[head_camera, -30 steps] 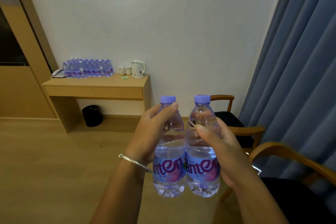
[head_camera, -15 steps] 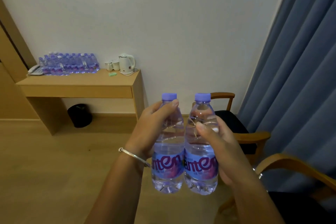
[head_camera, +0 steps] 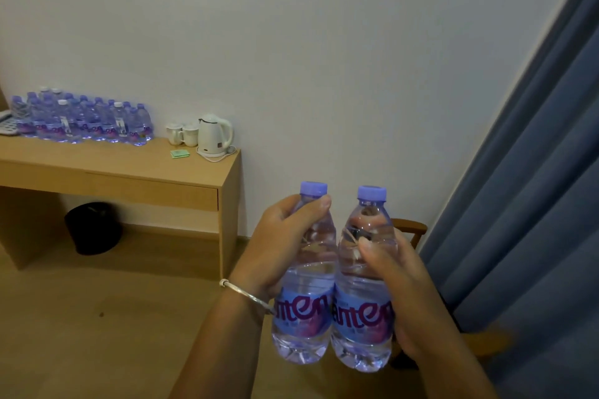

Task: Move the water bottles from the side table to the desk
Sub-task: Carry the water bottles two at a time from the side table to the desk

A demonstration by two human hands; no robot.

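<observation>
Hotel room; desk (head_camera: 136,168) with kettle (head_camera: 214,134), cups (head_camera: 182,134); blue curtain (head_camera: 525,191)

Wooden surface (head_camera: 107,160) by wall: many water bottles (head_camera: 84,121) bunched at left, phone (head_camera: 7,123) at far left, two cups (head_camera: 182,134), white kettle (head_camera: 214,134), small green packet (head_camera: 180,154) in front of cups

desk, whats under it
A black bin stands on the floor under the desk, against the wall. The space left of it runs out of frame, so unseen.
</observation>
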